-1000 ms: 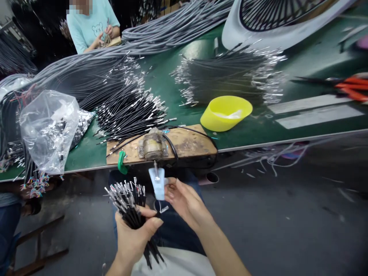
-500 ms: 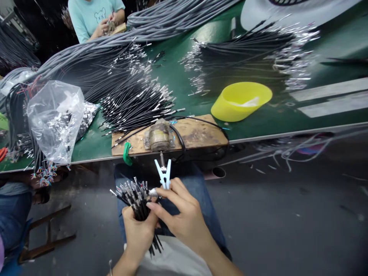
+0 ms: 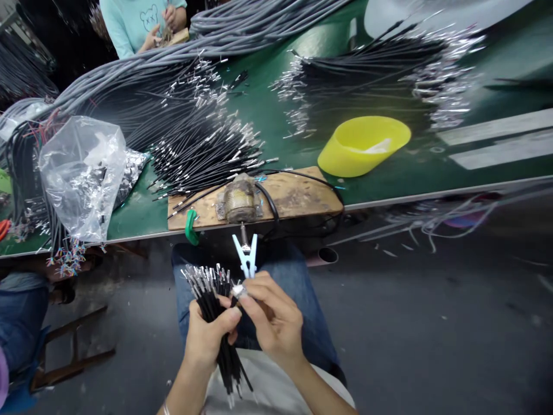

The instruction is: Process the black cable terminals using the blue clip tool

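Observation:
A bundle of black cables (image 3: 224, 357) with silver foil ends is wrapped in the fingers of my left hand (image 3: 209, 334), over my lap. My right hand (image 3: 276, 320) is closed, its thumb and fingers pinching the whitish silver end of one cable (image 3: 237, 291) that stands apart from the bundle. Just above my right fingers is a light-blue clothespin (image 3: 246, 259), its two legs spread upward. It sits at the shaft of a small motor (image 3: 239, 202), which is fixed on a wooden board (image 3: 298, 199) at the table edge.
Piles of black cables (image 3: 203, 144) with silver ends lie on the green table (image 3: 276, 138), with more cables (image 3: 371, 75) at right. A yellow cut-off container (image 3: 358, 153), a clear plastic bag (image 3: 82, 178) and a green clamp (image 3: 190, 227) are nearby. Another person (image 3: 142, 26) works opposite.
My right fingers have drawn in to pinch the cable end, slightly right of the bundle. The bundle in my left hand is tilted differently, its lower ends showing more.

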`<state>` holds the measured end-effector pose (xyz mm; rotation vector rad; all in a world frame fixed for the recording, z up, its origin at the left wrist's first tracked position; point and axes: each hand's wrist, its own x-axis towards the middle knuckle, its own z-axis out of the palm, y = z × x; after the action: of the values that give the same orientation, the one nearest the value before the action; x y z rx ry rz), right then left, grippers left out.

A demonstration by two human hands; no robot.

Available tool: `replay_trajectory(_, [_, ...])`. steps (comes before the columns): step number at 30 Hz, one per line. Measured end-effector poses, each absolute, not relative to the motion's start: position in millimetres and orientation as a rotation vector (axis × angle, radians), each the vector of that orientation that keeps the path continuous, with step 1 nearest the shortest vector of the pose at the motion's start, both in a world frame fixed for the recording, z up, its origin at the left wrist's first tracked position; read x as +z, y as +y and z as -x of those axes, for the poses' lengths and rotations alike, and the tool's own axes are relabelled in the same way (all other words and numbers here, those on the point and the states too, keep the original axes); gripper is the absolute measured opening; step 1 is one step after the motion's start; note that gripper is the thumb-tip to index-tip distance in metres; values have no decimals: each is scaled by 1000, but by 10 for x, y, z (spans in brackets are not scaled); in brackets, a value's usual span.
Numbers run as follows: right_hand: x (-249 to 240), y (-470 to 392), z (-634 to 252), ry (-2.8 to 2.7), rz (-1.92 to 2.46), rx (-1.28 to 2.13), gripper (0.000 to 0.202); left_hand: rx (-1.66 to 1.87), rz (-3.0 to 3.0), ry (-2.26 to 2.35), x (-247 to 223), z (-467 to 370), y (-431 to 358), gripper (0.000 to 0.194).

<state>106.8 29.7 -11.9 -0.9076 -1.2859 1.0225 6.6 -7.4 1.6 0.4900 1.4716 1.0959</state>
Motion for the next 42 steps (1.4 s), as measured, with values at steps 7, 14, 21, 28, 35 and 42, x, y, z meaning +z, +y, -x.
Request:
replay_trajectory(7, [-189, 384, -1107, -718, 875, 1798, 24, 1054, -458, 1365, 44, -74, -68, 48])
replay_trajectory(14, [-62, 447, -1260, -1084, 816, 1646, 20, 1043, -500, 1390, 76, -98, -92, 50])
replay_trajectory(21, [-104, 315, -1176, -1304, 964, 904, 17, 1066, -573, 1444, 63, -138, -69, 47])
replay_trajectory(28, [-125, 519, -1296, -1099, 664, 1819, 30, 1095, -666, 1440, 56, -100, 1, 46])
replay_trajectory(35, [-56, 829, -1279, -733, 749, 2117, 36, 1167, -744, 1476, 40, -71, 39, 28])
replay_trajectory(42, [122, 1013, -1110, -683, 613, 1980, 44, 1185, -901, 1570, 1, 62, 127, 19])
